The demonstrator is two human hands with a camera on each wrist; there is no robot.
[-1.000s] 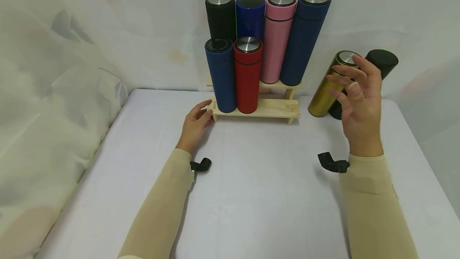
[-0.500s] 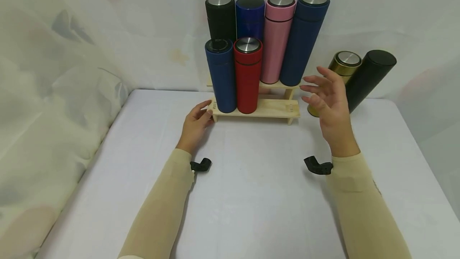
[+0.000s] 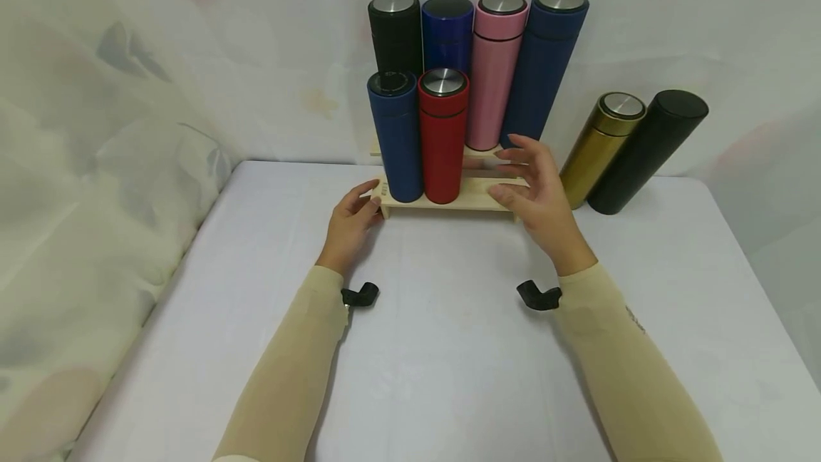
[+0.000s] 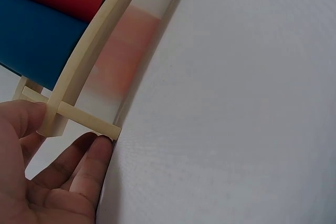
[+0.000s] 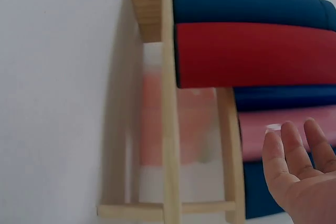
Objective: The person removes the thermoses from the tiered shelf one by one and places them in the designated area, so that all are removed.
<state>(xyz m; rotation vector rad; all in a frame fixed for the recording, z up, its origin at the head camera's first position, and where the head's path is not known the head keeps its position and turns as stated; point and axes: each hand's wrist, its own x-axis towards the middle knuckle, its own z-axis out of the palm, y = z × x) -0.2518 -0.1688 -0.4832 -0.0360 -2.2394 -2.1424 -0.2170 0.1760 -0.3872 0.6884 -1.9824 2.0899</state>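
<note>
A two-tier wooden rack (image 3: 481, 194) stands toward the back of the table. My left hand (image 3: 349, 230) holds its left end; in the left wrist view the thumb (image 4: 29, 114) lies against the shelf and the fingers meet the side leg. My right hand (image 3: 545, 209) is by the rack's right end with its fingers spread, nothing between them. On the lower tier stand a blue thermos bottle (image 3: 398, 141) and a red one (image 3: 442, 141). The upper tier carries black (image 3: 394, 34), dark blue (image 3: 447, 38), pink (image 3: 494, 84) and tall navy (image 3: 545, 70) bottles.
Right of the rack, a gold thermos bottle (image 3: 593, 155) and a black one (image 3: 648, 152) stand side by side on the white table (image 3: 442, 348). Patterned cloth (image 3: 128, 162) hangs at the left and behind. A black wrist mount (image 3: 539, 296) juts from the right sleeve.
My right hand has moved left from in front of the gold and black bottles to the rack's right end. My left hand has stayed at the rack's left end.
</note>
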